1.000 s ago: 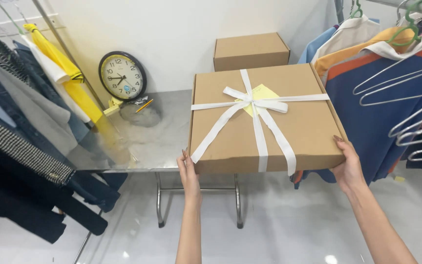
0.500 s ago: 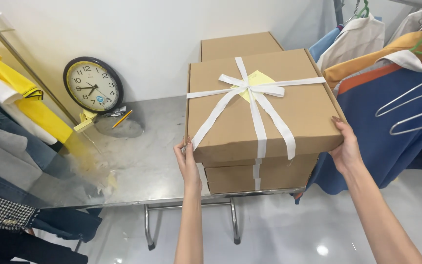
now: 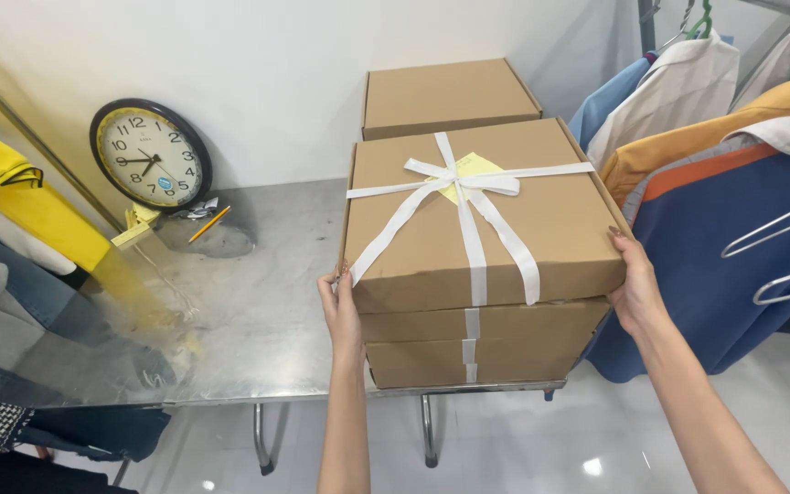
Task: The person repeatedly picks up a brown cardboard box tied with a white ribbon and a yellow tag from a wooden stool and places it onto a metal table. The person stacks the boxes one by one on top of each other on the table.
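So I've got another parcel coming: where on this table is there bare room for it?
The steel table is bare between the wall clock and the ribboned box that the left hand and right hand grip. The right side is crowded: a plain box behind, hanging clothes beside.

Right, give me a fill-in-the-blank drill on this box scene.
1. The ribbon tied round the top box is ____.
2. The left hand and right hand hold the box's ____.
3. The round thing leaning on the wall is a ____.
4. The boxes sit on a ____ table.

Missing: white; sides; clock; metal
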